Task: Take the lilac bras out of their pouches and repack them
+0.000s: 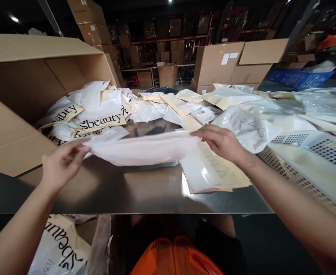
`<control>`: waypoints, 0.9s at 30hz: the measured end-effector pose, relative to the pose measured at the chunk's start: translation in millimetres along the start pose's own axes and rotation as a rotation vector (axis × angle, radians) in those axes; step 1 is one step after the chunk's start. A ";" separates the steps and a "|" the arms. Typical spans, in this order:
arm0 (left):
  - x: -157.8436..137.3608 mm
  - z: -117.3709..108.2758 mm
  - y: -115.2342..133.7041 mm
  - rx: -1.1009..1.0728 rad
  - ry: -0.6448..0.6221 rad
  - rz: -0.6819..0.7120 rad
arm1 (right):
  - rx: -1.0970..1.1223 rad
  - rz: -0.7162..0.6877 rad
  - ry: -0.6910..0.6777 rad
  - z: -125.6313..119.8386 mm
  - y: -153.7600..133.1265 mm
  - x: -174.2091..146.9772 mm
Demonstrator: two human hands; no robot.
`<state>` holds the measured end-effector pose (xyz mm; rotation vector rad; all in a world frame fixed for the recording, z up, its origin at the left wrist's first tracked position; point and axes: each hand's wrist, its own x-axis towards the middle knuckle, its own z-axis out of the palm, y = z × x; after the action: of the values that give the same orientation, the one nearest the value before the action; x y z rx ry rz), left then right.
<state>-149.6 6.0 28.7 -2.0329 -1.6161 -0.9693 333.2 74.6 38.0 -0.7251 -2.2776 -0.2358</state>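
Stretched between my two hands above the metal table [104, 191] is a thin white plastic bag [145, 149], slightly blurred. My left hand [63, 162] pinches its left end between thumb and fingers. At the other end, my right hand [219, 141] grips the upper right corner. Beneath my right hand lies a stack of flat cream and clear bags [205, 172], partly covered by the held one. Left of my left hand, an open cardboard box [15, 130] lies on its side with several filled bags printed "Sbeauty" [101, 120] spilling from it.
Several packed bags [150, 109] are heaped along the table's back. A white perforated basket [308, 172] stands at the right. Below the front edge, a printed bag [61, 244] sits by a carton. Stacked cartons [219, 63] and a blue crate [302, 76] are behind.
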 end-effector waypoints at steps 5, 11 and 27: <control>-89.3 32.2 32.7 0.283 -0.112 0.309 | 0.207 0.186 0.059 52.6 -57.8 -70.3; -138.1 84.3 172.2 -0.118 -0.152 0.328 | 0.274 0.295 0.008 103.1 -133.7 -119.2; -172.1 79.0 112.2 0.223 -0.088 0.219 | 0.104 0.650 0.093 71.3 -103.1 -171.2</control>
<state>-38.7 -93.3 -133.4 -2.0670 -1.4339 -0.6021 332.5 -58.2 -127.5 -1.3143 -1.8353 0.1532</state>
